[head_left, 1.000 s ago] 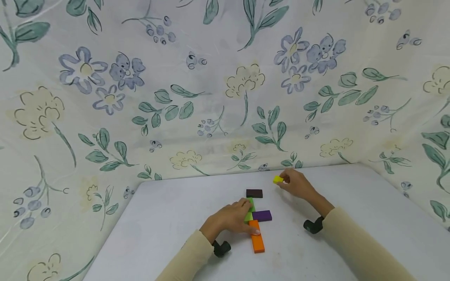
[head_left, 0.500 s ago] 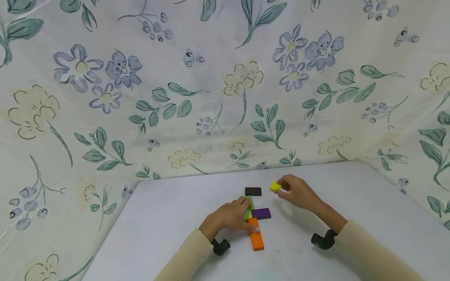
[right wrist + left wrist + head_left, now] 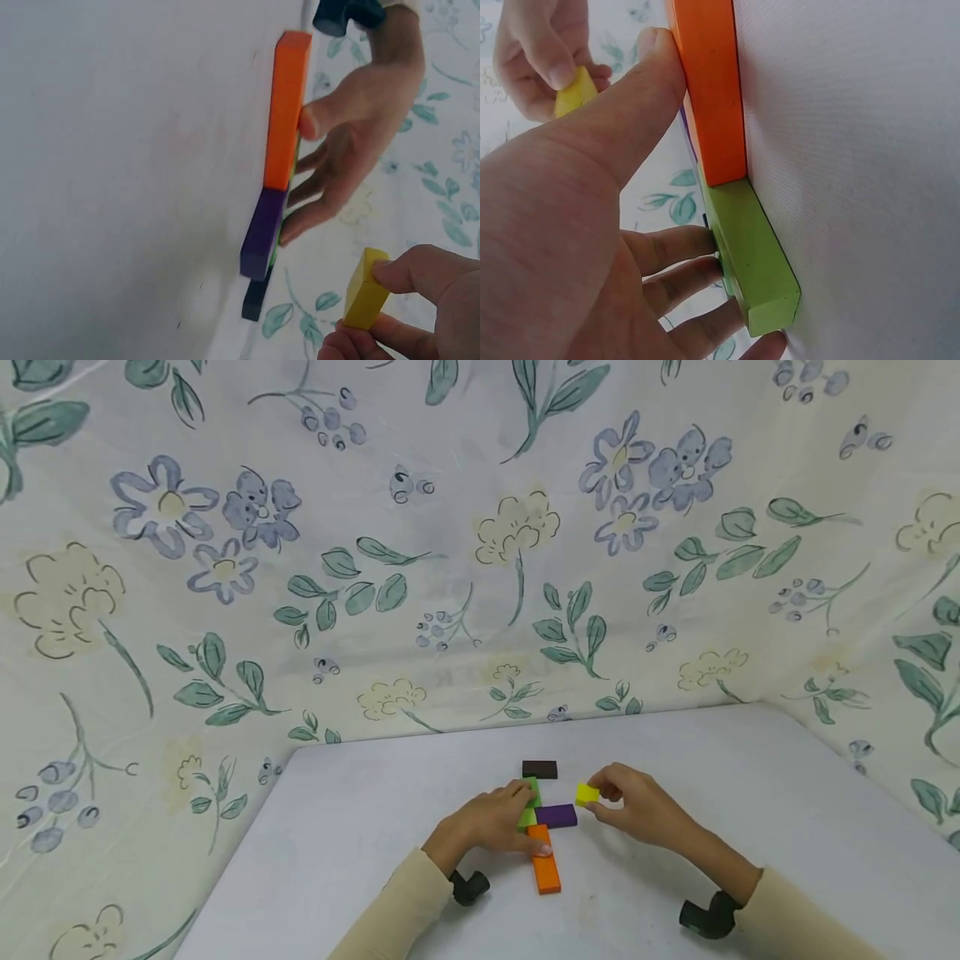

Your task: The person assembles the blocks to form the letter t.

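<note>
Your right hand (image 3: 637,806) has the yellow block (image 3: 587,795) pinched between thumb and fingers, lower half of the head view, a bit right of center, near the right end of the purple block (image 3: 556,817). Your left hand (image 3: 483,822)'s pretty loosely spread, thumb touching the orange block (image 3: 547,875), fingers along the light green block (image 3: 754,255). Dark brown block (image 3: 540,769) sits just above that bunch in frame.

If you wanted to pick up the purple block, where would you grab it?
Probably the right end of the purple block, coming from the person's right and pinching its two long sides. It lies flat with that end jutting out free, while its left end is crowded by the green block and the orange block. The right hand already holds the yellow block, though.
</note>
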A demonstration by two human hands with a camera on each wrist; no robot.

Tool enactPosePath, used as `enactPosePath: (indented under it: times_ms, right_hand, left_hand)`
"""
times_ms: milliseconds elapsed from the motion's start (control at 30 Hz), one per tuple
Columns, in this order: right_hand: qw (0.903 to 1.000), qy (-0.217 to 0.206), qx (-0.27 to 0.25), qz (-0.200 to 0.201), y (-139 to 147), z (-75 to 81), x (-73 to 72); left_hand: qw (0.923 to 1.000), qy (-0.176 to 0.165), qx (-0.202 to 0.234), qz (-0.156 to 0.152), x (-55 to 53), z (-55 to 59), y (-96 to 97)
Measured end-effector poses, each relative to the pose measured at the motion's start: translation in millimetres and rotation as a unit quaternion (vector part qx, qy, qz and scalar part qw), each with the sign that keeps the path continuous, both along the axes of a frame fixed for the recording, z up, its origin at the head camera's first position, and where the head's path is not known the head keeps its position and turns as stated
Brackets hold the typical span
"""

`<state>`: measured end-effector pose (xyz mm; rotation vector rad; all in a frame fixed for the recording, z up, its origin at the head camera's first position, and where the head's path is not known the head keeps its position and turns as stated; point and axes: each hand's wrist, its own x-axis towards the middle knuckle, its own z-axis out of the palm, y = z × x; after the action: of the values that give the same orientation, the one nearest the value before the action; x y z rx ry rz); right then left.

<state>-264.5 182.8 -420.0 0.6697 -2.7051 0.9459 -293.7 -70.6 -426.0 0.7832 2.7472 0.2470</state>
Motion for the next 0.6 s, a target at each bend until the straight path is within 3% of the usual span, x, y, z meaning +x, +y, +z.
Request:
enactPosePath:
  times_ms: [367, 600]
  right_hand:
    - [0.999, 0.003, -0.015, 0.043, -11, 5.9, 27.1]
    - [0.9963, -0.037, -0.02, 0.076, -17, 10.8, 40.6]
  left_hand:
    - [1.0, 0.002, 0.007, 0.0, 0.7, -2.5, 2.3]
    - [1.0, 0.007, 0.002, -0.001, -2.4, -4.4, -0.1]
